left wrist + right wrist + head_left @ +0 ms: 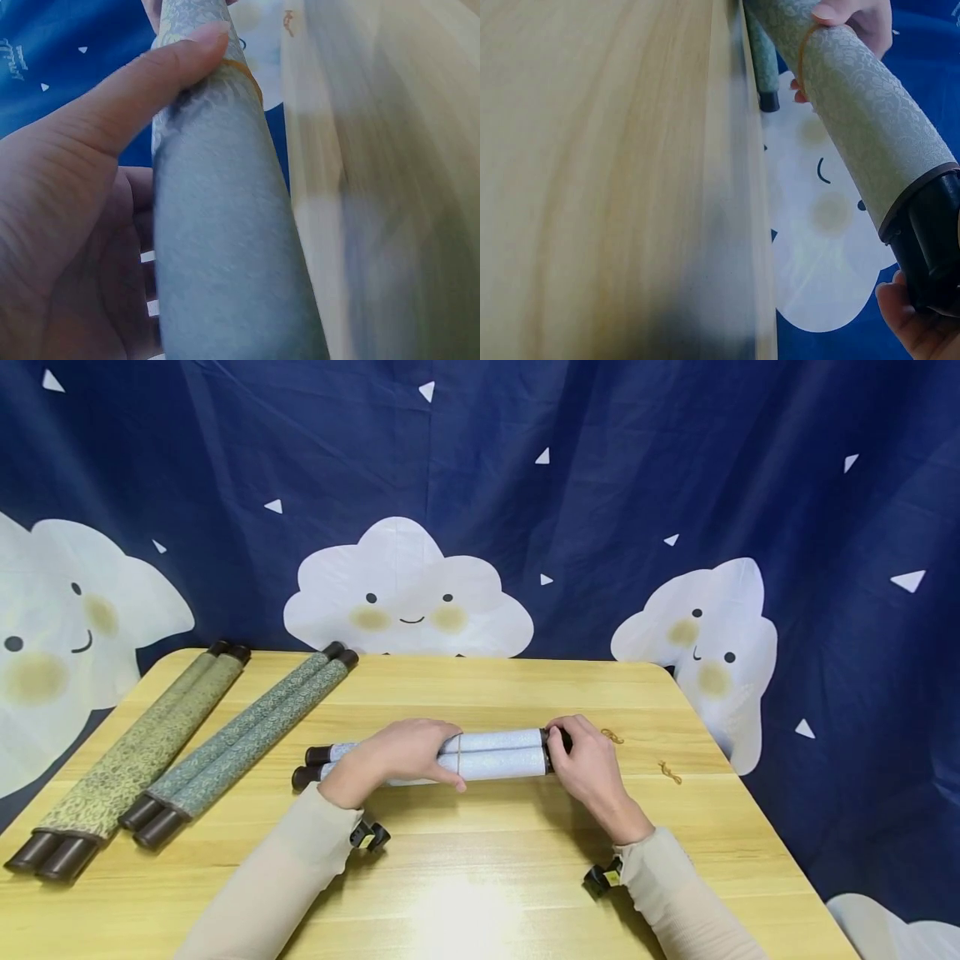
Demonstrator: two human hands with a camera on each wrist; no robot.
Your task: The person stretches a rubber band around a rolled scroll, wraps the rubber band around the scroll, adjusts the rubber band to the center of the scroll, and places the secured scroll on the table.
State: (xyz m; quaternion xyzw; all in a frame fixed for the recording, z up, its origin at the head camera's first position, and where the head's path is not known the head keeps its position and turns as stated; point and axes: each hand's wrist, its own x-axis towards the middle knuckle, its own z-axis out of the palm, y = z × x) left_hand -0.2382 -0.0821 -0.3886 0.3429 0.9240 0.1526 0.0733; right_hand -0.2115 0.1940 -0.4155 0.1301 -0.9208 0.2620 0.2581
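Note:
A pale blue patterned scroll, rolled from both ends into two parallel rolls, lies crosswise in the middle of the table. A thin yellowish-brown band goes round it near its middle. My left hand grips the scroll just left of the band, with the thumb along its near side. At the scroll's other end, my right hand holds the dark end knobs, partly covering them. Dark knobs stick out at the left end too.
On the left of the wooden table lie a green double-rolled scroll and a yellow-green one, both slanting. Two small yellowish-brown bands lie at the right, one nearer, one farther. A blue cloud-print curtain hangs behind.

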